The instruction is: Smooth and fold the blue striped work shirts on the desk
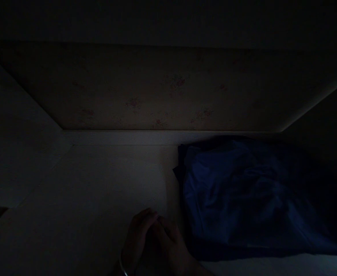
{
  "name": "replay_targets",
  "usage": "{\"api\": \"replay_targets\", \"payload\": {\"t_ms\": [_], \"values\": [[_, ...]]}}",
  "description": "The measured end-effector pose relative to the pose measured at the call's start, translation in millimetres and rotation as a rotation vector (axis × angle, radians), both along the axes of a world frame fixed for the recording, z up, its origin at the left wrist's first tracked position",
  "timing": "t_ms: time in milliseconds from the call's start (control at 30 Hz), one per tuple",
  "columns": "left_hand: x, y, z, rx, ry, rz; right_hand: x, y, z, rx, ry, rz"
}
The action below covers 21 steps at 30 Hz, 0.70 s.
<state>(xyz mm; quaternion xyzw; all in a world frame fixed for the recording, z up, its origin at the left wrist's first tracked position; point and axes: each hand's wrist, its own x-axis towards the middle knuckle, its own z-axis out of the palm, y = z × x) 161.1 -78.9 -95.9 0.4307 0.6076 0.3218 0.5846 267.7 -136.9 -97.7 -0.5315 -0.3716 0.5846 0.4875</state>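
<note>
The picture is very dark. My left hand [136, 235], with a thin bangle at the wrist, and my right hand [171, 241] are low in the middle, on a pale shelf floor [99, 191]. Their curled fingers press together at the tips. Whether anything is between them is lost in the dark. Just right of my right hand lies a crumpled dark blue cloth [243, 191], which fills the right part of the shelf floor. Neither hand touches it, as far as I can see.
The hands are inside a pale wooden compartment with a back panel [168, 88], a left side wall [16, 145] and a right side wall [323, 115]. A ledge [157, 137] runs along the foot of the back panel.
</note>
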Motion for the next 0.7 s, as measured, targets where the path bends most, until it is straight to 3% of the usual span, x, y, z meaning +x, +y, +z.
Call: {"api": "replay_targets", "payload": {"t_ms": [333,600,700], "values": [[-1,0,-6.8,0.03,0.015,-0.031,-1,-1,-6.2,-0.027,0.083,0.015],[-1,8,-24.3,0.054,0.027,-0.01,0,4,-7.6,0.035,-0.015,0.001],[2,13,-25.6,0.081,0.041,-0.069,0,6,-7.3,0.104,-0.068,-0.004]]}}
